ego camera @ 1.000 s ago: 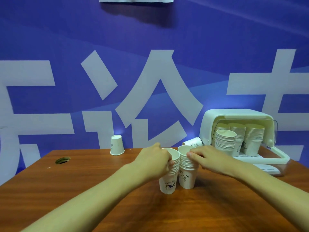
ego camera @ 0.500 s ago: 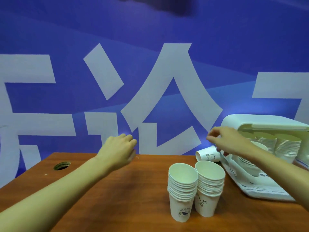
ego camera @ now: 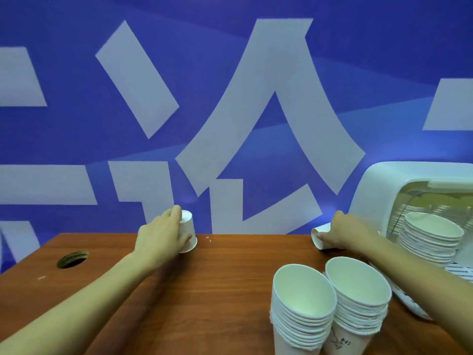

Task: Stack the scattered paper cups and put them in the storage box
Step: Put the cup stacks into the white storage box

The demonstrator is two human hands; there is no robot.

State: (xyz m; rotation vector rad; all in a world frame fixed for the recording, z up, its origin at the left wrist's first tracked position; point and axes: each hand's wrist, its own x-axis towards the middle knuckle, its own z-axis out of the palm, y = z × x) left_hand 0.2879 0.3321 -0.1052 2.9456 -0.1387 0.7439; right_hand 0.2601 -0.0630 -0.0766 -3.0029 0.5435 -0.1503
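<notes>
Two stacks of white paper cups stand upright side by side at the front right, a left stack and a right stack. At the table's far edge my left hand grips an upside-down paper cup. My right hand holds a paper cup lying on its side, its mouth facing left. The white storage box stands open at the right with stacked cups inside.
The brown wooden table has a round cable hole at its left. A blue wall with large white characters rises right behind the table's far edge. The box's lowered lid lies on the table beside the right stack.
Both hands left the two stacks and reached to the table's far edge. My left hand closed round the upside-down cup, my right hand round the lying cup. The camera moved closer.
</notes>
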